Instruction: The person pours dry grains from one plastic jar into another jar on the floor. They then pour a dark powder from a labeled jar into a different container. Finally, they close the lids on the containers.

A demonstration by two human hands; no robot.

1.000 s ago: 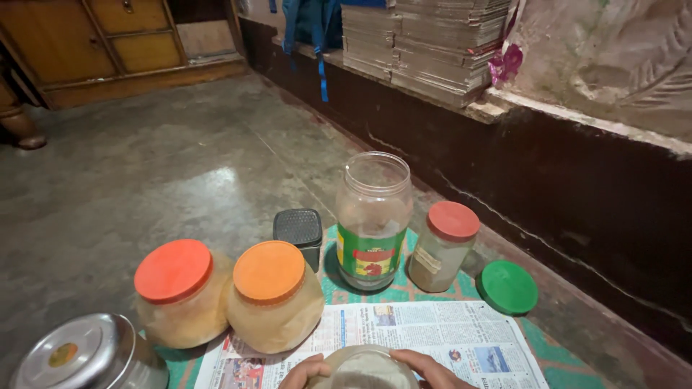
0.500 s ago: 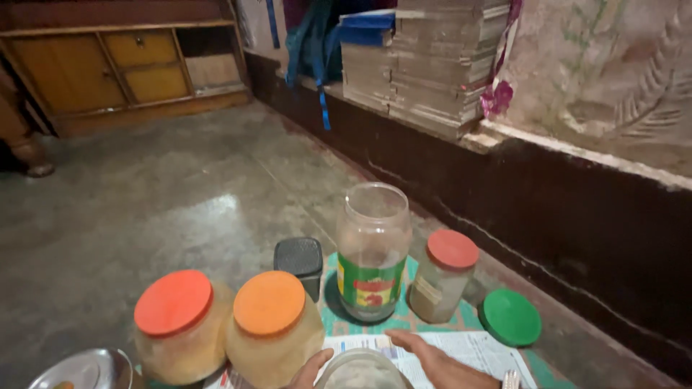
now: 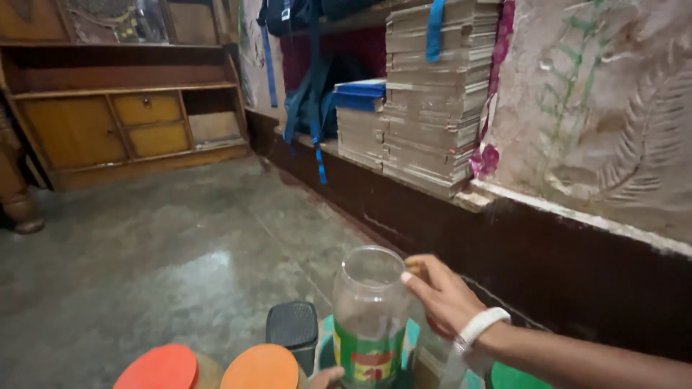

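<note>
A tall clear jar [image 3: 367, 317] with a green and red label stands open at the bottom centre. My right hand [image 3: 438, 294], a white band on its wrist, reaches in from the right. Its thumb lies on the jar's rim and its fingers curl round the far side of the mouth. Only a fingertip of my left hand [image 3: 328, 376] shows at the bottom edge, just left of the jar's base. What it holds is out of view.
A red lid [image 3: 158, 367] and an orange lid [image 3: 261, 366] of two jars peek up at the bottom. A black box [image 3: 292, 325] and a green lid [image 3: 515, 378] sit nearby. On the right a dark ledge carries stacked papers [image 3: 425, 108]. A wooden cabinet [image 3: 122, 122] stands behind.
The view has tilted up. My right hand left the clear container near me and rose to the tall jar's rim. My left hand has dropped almost out of view.
</note>
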